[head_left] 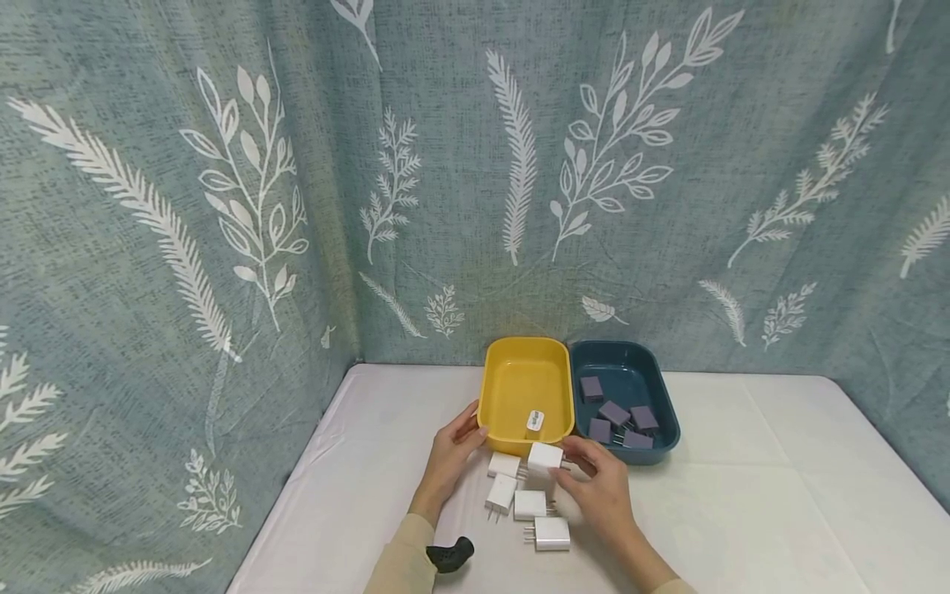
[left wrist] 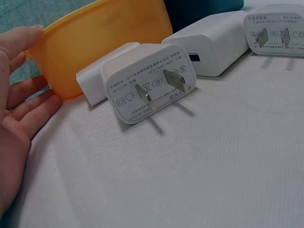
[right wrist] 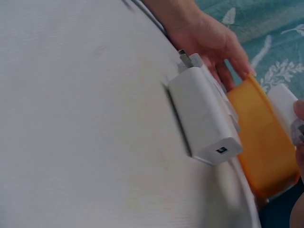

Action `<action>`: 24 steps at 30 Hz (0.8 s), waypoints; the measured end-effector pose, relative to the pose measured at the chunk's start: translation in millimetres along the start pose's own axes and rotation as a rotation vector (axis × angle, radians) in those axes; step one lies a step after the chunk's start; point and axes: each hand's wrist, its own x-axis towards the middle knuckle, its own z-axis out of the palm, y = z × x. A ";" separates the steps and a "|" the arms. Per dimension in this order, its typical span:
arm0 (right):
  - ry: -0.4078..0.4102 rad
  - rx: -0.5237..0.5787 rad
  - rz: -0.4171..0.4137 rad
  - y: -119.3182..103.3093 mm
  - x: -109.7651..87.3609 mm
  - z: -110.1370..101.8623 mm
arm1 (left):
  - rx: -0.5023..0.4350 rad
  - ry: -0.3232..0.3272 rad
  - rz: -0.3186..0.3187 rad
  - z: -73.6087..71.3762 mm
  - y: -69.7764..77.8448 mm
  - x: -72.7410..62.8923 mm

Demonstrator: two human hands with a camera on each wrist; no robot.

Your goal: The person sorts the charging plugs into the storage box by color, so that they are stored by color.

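My right hand (head_left: 599, 485) pinches a white charger plug (head_left: 545, 456) by its prong end, at the front rim of the yellow tray (head_left: 489, 388). In the right wrist view this charger (right wrist: 283, 105) is partly cut off by the frame edge. My left hand (head_left: 450, 456) rests at the tray's front left corner, thumb at the rim and relaxed fingers along the outer wall. A small white piece (head_left: 535, 421) lies inside the tray. Between my hands, several white charger plugs lie on the table, including one with prongs facing the left wrist camera (left wrist: 151, 83).
A dark blue tray (head_left: 670, 412) stands right beside the yellow one, with several purple plug blocks (head_left: 613, 413) in it. A black strap-like object (head_left: 450, 554) sits by my left sleeve. Behind the white-covered table (head_left: 757, 478) hangs a patterned teal curtain (head_left: 445, 206).
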 end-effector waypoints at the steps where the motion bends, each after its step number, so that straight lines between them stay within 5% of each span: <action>1: 0.000 0.004 -0.010 -0.8 0.9 -0.5 | -0.004 0.000 -0.002 0.0 -0.2 0.1; 11: 0.039 -0.028 -0.082 -4.2 15.3 -2.5 | 0.003 0.002 0.002 -1.2 -0.5 0.9; 24: 0.078 -0.044 -0.034 -18.1 34.6 -5.3 | 0.023 0.004 -0.016 -0.1 0.8 0.5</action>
